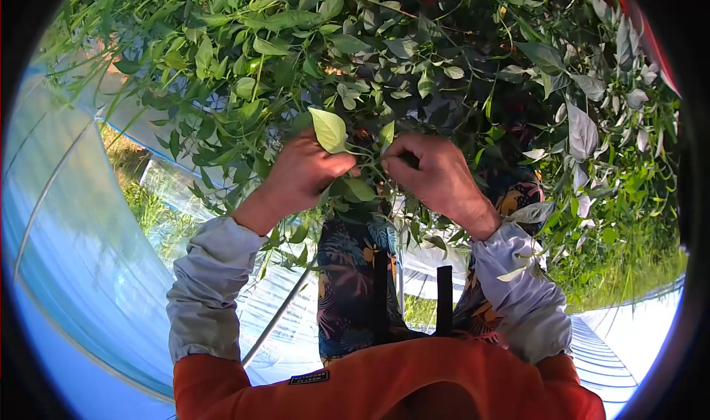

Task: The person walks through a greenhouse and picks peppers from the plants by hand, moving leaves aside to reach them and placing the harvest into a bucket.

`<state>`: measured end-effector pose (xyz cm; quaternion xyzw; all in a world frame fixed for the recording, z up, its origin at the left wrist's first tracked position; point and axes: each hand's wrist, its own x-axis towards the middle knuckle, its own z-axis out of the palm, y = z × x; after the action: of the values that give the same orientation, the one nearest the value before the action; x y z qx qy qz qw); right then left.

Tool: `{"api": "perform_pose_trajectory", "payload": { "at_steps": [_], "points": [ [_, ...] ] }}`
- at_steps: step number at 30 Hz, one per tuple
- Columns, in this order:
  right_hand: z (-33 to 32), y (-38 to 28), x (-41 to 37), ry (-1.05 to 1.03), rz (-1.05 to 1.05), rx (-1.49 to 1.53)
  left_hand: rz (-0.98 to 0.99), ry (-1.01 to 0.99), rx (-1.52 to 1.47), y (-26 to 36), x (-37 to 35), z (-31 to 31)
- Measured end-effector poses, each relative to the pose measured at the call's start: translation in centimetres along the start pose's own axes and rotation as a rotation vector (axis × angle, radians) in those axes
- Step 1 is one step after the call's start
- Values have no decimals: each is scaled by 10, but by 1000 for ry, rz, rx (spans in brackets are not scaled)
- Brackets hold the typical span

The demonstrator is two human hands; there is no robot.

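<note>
Both hands are at a leafy green plant shoot in the middle of the view. My left hand (pixel 302 172) is closed round the shoot, its fingers partly hidden by leaves. A broad pale-green leaf (pixel 329 130) stands up beside its knuckles, and a darker leaf (pixel 359 190) hangs just below. My right hand (pixel 436 176) pinches with thumb and forefinger at a thin stem (pixel 376 158) of the same shoot. Its fingertips are a short way from the left hand. Exactly what lies between the right fingertips is too small to make out.
Dense leafy plants (pixel 288 20) fill the upper view. Greyish leaves (pixel 583 133) hang at the right. Clear plastic sheeting (pixel 81 220) curves along the left over a thin hoop (pixel 52 176). My patterned trousers (pixel 347 287) and orange top (pixel 384 375) show below.
</note>
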<state>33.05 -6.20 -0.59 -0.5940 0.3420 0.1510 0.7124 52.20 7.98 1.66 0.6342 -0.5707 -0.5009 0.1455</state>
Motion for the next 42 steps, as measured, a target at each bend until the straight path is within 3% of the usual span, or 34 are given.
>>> {"api": "perform_pose_trajectory", "payload": {
  "at_steps": [3, 5, 6, 8, 10, 11, 14, 17, 21, 24, 25, 28, 29, 32, 33, 36, 37, 38, 40, 42],
  "points": [
    [-3, -3, 3, 86, -125, -170, -4, -81, 85, -6, -7, -1],
    [-28, 18, 15, 395, -90, -441, -24, -76, 63, -12, -16, -4],
    [-49, 24, 23, 468, 121, -243, -46, -45, 7, -14, -25, -7],
    [-58, 31, 30, 513, 197, 241, -58, 20, -26, -14, -35, -9],
    [-36, 5, 28, 370, 112, 201, -28, 93, 13, -11, -38, -7],
    [-37, -3, 25, 125, 89, 123, -42, 96, -3, -13, -39, -6],
    [-23, 7, 20, -212, -167, 62, -122, -12, -5, -13, -38, -2],
    [-16, 3, 12, -320, -242, 32, -56, 41, 121, -15, -35, 1],
    [0, 5, 6, -262, -342, -288, -36, 55, 84, -21, -40, 7],
    [2, 0, 4, -218, -132, -414, -95, -42, 124, -15, -43, 3],
    [-2, 0, 7, -89, -176, -400, -52, 0, 57, -20, -48, 11],
    [-35, 4, 17, 69, 224, 172, -139, 50, -25, -30, -68, 14],
    [-45, -3, 20, -30, 285, 453, -222, -189, 1, -31, -70, 3],
    [-18, -11, 11, -201, 127, 145, -260, -149, -238, -14, -47, 7],
    [-4, -11, 8, -163, 112, 105, -358, -137, -369, -5, -33, 1],
    [8, -14, 6, -117, 134, -137, -447, 62, -1057, 20, 14, -3],
    [12, -3, 7, -79, 75, -169, -440, 9, -962, 20, 20, 9],
    [11, 0, 10, -6, 30, -183, -396, 5, -647, 21, 27, 15],
    [5, 6, 14, 142, -45, -209, -542, -83, -453, 11, 26, 36],
    [-3, 5, 13, 51, -16, -229, -559, -24, -599, 10, 28, 40]
  ]
}}
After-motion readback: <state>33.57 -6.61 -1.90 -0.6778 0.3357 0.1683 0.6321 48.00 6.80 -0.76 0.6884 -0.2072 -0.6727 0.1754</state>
